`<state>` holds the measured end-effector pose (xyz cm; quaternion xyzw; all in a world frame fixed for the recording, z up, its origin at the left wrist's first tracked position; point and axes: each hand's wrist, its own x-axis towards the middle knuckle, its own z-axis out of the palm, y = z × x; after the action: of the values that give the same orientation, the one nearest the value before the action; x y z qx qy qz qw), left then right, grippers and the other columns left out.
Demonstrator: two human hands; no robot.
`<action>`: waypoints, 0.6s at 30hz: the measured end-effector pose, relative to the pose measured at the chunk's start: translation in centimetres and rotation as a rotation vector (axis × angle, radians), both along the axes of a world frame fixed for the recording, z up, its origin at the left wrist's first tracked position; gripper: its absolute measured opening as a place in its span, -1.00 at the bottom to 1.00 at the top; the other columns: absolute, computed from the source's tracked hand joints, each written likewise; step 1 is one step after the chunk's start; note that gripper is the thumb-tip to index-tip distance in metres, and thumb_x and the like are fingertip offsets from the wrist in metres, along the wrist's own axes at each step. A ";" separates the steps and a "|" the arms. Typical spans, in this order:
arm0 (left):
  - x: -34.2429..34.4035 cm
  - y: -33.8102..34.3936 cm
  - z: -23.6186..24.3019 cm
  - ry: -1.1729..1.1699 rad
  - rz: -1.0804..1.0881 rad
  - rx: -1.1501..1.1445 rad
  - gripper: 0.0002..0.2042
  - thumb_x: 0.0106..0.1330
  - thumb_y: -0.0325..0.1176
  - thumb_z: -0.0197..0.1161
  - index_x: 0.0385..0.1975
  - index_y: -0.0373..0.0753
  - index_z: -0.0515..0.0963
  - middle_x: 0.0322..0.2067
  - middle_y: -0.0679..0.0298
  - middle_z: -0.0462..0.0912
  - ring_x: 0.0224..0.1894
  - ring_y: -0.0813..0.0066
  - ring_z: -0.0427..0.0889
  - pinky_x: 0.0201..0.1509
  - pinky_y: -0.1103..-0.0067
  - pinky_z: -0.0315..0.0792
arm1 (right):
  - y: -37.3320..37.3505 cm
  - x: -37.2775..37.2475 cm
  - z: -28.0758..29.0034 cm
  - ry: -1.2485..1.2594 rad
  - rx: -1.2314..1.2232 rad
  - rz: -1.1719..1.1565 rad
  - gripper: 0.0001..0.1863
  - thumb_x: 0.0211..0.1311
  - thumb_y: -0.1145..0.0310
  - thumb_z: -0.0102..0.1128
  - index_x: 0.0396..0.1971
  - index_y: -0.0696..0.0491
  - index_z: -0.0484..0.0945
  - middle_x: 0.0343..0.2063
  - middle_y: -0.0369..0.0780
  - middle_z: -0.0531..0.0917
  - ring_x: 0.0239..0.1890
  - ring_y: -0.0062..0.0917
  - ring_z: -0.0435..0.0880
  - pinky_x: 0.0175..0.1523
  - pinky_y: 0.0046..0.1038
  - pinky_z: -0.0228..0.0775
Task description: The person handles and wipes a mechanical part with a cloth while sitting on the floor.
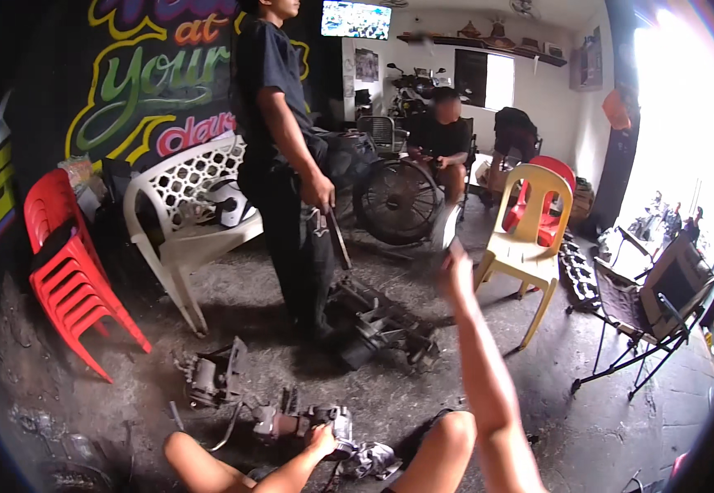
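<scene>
My left hand (322,441) grips the end of a greasy metal engine part (281,425) on the floor between my knees. My right arm is stretched forward and raised. Its hand (457,269) is closed around a pale, narrow thing (446,228) pointing up, too blurred to name. A crumpled grey rag (376,460) lies beside the engine part, near my right knee. Another dark metal engine part (216,375) sits just beyond, to the left.
A person (283,164) stands close ahead, holding a long metal tool (339,238). A larger mechanical assembly (386,324) lies by their feet. Stacked red chairs (78,271) and a white bench (193,205) are left; a yellow chair (529,222) and folding chair (644,296) are right. A person sits behind a wheel (398,201).
</scene>
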<state>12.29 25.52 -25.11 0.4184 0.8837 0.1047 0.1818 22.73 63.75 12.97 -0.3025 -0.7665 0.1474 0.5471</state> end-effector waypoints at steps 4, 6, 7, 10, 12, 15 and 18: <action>-0.8 -0.4 -2.0 0.091 -0.069 0.149 -0.65 -0.05 -0.21 0.38 -0.25 -0.19 0.55 -0.15 0.14 0.58 -0.02 0.03 0.49 0.03 0.23 0.40 | -8.2 1.8 -14.6 -0.361 -0.357 0.091 -0.67 0.00 0.45 0.11 -0.15 0.07 0.50 -0.54 -0.01 0.60 -0.47 -0.25 0.63 -0.33 -0.30 0.47; 2.1 4.2 0.0 0.081 -0.137 0.106 -0.69 -0.05 -0.22 0.38 -0.30 -0.19 0.57 -0.22 0.14 0.62 -0.07 0.03 0.53 -0.01 0.23 0.42 | -10.4 6.4 -10.5 -0.359 -0.635 0.289 -0.57 0.00 0.41 0.15 -0.04 0.08 0.44 -0.44 0.04 0.62 -0.35 -0.08 0.64 -0.30 -0.16 0.48; 2.3 3.7 1.2 0.033 -0.147 0.037 -0.69 -0.05 -0.21 0.38 -0.32 -0.20 0.57 -0.24 0.13 0.63 -0.11 0.05 0.56 -0.04 0.24 0.43 | -12.6 7.6 -6.4 -0.603 -0.612 0.283 -0.46 0.02 0.42 0.14 0.09 0.06 0.31 -0.47 0.05 0.62 -0.40 -0.10 0.65 -0.33 -0.16 0.49; -1.1 2.9 3.6 0.147 -0.228 -0.056 -0.62 -0.25 -0.21 0.52 -0.44 -0.27 0.60 -0.37 0.00 0.63 -0.24 0.03 0.61 -0.12 0.29 0.47 | -13.4 5.9 -8.4 -0.672 -0.422 0.279 -0.25 -0.07 0.56 0.05 0.25 -0.02 0.12 -0.46 0.06 0.60 -0.38 -0.08 0.64 -0.33 -0.11 0.48; -1.1 4.2 4.5 0.144 -0.231 -0.215 -0.64 -0.27 -0.21 0.50 -0.54 -0.32 0.58 -0.40 -0.02 0.63 -0.26 0.01 0.61 -0.13 0.29 0.49 | -12.6 7.0 -9.8 -0.668 -0.481 0.215 -0.27 -0.06 0.52 0.08 0.23 0.06 0.15 -0.46 0.04 0.61 -0.38 -0.08 0.64 -0.33 -0.12 0.48; -0.1 5.2 4.5 0.130 -0.395 -0.188 -0.67 -0.21 -0.21 0.44 -0.52 -0.31 0.59 -0.40 -0.03 0.63 -0.27 0.00 0.61 -0.15 0.28 0.48 | -12.5 11.4 -8.6 -0.708 -0.512 0.123 -0.46 -0.02 0.49 0.05 0.06 0.25 0.29 -0.48 0.04 0.61 -0.40 -0.10 0.65 -0.36 -0.16 0.49; 0.1 5.0 4.6 0.120 -0.503 -0.163 -0.70 -0.14 -0.20 0.38 -0.50 -0.31 0.60 -0.40 -0.03 0.62 -0.29 0.00 0.60 -0.17 0.26 0.48 | -13.3 12.3 -7.7 -0.680 -0.427 0.081 -0.46 -0.01 0.50 0.03 0.06 0.26 0.28 -0.49 0.03 0.61 -0.41 -0.10 0.65 -0.37 -0.16 0.49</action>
<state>12.37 30.48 -20.53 0.6142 0.7668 -0.0403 0.1822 35.03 50.45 5.25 -0.4104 -0.8672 0.2161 0.1811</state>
